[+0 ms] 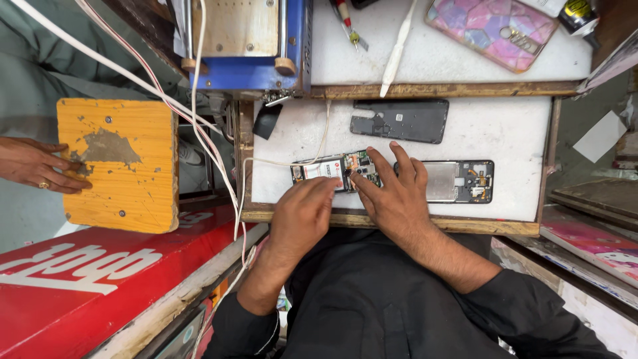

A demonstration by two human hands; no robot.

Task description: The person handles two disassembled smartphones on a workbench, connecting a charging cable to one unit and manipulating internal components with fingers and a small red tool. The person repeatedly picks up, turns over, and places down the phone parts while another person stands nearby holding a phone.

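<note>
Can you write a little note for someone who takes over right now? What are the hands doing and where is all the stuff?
Left hand: fingertips pressing on the open phone.
Right hand: fingers spread over the phone's board end.
Frame: lies just right of the hands on the white tray.
Back cover: off, lying above the phone.
Done: phone opened.
Left: phone still in parts.
Another person's hand rests on the yellow stool.

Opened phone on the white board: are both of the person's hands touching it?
Touching. The head view shows left hand fingers resting on the opened phone, and right hand fingers pressed on its circuit board end.
</note>
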